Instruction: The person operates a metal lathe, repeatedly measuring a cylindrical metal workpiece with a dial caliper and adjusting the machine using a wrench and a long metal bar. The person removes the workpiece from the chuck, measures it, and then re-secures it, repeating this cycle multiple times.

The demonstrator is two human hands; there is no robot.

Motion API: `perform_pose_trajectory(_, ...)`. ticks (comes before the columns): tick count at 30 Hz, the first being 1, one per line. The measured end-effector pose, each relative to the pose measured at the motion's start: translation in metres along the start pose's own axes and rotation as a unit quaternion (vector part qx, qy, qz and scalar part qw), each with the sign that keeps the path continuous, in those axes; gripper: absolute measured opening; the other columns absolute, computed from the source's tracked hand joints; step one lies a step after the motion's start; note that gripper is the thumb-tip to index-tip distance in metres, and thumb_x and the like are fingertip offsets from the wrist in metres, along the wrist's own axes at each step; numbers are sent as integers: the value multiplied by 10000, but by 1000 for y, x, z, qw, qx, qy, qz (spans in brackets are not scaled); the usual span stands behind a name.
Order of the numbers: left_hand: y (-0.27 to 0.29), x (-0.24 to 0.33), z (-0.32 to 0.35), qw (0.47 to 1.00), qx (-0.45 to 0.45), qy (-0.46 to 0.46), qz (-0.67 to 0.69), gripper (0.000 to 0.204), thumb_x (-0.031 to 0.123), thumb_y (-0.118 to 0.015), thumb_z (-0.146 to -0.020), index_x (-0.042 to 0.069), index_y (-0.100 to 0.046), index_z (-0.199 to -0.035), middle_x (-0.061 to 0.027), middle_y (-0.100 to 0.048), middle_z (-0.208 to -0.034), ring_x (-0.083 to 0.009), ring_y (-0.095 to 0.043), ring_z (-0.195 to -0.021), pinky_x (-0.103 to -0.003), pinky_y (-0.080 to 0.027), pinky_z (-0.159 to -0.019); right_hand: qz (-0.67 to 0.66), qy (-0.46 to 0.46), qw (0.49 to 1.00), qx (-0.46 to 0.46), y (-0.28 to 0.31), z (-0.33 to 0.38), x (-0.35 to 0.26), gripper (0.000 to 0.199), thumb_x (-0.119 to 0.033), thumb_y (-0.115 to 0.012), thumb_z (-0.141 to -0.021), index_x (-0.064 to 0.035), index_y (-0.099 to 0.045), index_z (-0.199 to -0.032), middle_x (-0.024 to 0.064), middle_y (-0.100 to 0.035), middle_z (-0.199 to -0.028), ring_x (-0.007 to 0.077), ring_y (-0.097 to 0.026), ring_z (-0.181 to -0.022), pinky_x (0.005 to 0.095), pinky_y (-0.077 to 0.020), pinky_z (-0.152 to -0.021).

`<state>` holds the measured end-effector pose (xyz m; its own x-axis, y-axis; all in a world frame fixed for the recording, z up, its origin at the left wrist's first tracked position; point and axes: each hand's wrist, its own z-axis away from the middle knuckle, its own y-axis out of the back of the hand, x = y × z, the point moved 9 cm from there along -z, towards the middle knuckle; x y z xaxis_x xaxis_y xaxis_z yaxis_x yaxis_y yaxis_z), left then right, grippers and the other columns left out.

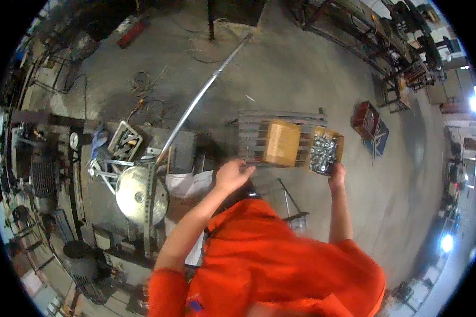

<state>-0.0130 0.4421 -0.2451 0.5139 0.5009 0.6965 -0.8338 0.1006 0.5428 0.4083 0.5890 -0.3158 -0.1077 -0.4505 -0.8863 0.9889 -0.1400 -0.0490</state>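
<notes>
My right hand (337,176) grips the near right corner of a small open cardboard box (314,170). Inside the box lie many small shiny metal parts (324,150), too small to name surely. Just left of it, a second cardboard box (282,142) shows a plain brown surface and rests on a slatted pallet or rack (252,132). My left hand (234,177) is at the near left of that rack, apart from both boxes. Its thumb stands away from the fingers, and nothing shows in it.
Left of me stands a machine with a round metal disc (137,195). From it a long metal bar (195,100) slants far across the floor. A crate of metal pieces (126,140) sits beside the machine. Farther right, a dark red bin (365,120) stands on the floor.
</notes>
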Motion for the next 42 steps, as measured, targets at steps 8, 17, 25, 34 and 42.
perform_pose_trajectory(8, -91, 22, -119, 988, -48, 10, -149, 502, 483, -575, -719, 16, -564, -903, -166, -621, -750, -305, -617, -742, -413, -485, -617, 129, 58, 987, 71, 4, -48, 25, 64, -144, -523, -725, -98, -495, -692, -6, -454, -667, 125, -428, -618, 261, -365, -541)
perform_pose_trajectory(17, 15, 21, -28, 995, 61, -73, 41, 232, 184, -536, -721, -30, -531, -810, -247, -576, -749, -400, -562, -738, -451, -444, -650, 116, -50, 986, -110, -4, -87, 59, 319, -225, -522, -765, -41, -541, -1024, 14, -574, -799, 184, -536, -719, 332, -432, -693)
perform_pose_trajectory(25, 260, -125, 255, 837, 421, 188, 293, 242, 125, -563, -768, -47, -588, -935, -50, -614, -821, -103, -552, -705, -279, -470, -627, 450, 339, 822, -85, -132, -39, -68, 312, -153, -548, -684, 28, -607, -931, 131, -616, -875, 238, -575, -772, 341, -441, -703)
perform_pose_trajectory(34, 296, -429, 366, 677, 529, 509, 55, 373, 301, -528, -733, 31, -602, -978, -190, -609, -965, -359, -572, -922, -419, -453, -778, 491, 395, 763, -145, -250, 19, -129, 269, -104, -533, -693, 58, -624, -887, 150, -639, -814, 239, -598, -757, 325, -453, -725)
perform_pose_trajectory(42, 271, -479, 354, 649, 493, 570, 106, 449, 432, -522, -774, 62, -582, -1020, -168, -591, -1040, -322, -555, -989, -410, -443, -816, 566, 423, 682, -188, -268, 76, -155, 214, -31, -524, -646, 54, -632, -810, 142, -613, -663, 185, -577, -594, 301, -462, -598)
